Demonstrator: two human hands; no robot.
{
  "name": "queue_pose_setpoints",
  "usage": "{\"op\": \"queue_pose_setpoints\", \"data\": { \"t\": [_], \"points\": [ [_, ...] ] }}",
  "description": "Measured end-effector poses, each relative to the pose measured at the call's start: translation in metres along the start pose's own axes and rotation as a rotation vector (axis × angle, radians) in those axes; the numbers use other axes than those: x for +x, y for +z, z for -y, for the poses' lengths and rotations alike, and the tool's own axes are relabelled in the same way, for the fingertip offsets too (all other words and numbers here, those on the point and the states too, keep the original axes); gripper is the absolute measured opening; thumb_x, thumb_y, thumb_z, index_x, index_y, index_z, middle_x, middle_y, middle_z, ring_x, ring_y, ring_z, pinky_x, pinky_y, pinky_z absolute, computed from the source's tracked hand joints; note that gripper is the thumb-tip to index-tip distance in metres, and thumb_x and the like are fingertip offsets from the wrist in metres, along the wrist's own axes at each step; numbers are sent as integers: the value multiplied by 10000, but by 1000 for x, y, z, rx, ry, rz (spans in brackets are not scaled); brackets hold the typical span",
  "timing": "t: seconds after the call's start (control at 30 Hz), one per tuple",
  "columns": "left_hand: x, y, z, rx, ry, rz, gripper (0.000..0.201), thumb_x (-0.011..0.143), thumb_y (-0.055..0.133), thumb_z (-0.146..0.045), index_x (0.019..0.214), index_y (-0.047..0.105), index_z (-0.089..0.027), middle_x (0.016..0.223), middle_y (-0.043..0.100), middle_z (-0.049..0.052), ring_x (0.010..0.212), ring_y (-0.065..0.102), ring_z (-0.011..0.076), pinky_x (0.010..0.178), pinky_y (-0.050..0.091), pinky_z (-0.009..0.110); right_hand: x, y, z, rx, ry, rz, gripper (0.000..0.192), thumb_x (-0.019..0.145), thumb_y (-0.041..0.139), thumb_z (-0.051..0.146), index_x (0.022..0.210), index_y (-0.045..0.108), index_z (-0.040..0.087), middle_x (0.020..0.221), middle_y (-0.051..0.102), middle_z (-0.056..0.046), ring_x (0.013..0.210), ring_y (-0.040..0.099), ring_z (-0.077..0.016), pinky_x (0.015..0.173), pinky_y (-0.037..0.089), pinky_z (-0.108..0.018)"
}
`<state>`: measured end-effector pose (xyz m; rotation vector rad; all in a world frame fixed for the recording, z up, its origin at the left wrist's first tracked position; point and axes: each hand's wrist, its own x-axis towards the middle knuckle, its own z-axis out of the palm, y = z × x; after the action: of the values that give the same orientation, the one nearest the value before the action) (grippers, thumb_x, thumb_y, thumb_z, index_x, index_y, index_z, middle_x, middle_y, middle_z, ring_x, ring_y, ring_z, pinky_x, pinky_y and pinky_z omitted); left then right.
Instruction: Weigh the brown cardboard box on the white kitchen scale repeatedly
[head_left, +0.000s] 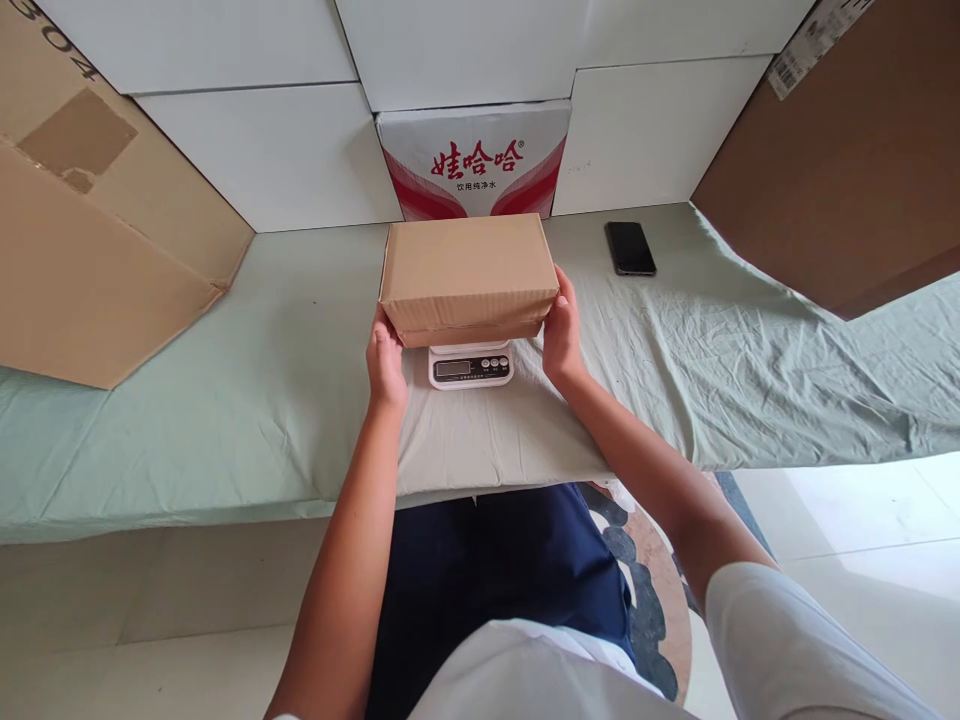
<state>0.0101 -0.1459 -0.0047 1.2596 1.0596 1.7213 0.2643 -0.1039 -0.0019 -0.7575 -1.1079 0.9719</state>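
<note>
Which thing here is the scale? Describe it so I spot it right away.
Start at the red-and-white printed carton against the back wall. Just in front sits a plain brown box, held by the left hand and right hand. The scale is the small white device under it, with a display and buttons.

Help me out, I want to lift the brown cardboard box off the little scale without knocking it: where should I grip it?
Probably by its two short ends, coming in from both sides. The cardboard box is closed, lies flat and overhangs the scale, so the ends are free. The left hand and right hand already rest there.
</note>
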Motion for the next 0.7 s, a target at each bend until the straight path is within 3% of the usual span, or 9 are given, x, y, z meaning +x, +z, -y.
{"op": "queue_pose_setpoints", "data": {
  "t": [0.7],
  "points": [
    [0,3,-2,-24,-3,-6,849,860,466,-887,1448,632,-298,1594,585,94,1537,494,303,1227,441,413,-3,1,-1,-34,-37,17,602,917,481,700,1426,539,385,1590,544,7,1583,414,-314,1358,285,-610]
  ]
}}
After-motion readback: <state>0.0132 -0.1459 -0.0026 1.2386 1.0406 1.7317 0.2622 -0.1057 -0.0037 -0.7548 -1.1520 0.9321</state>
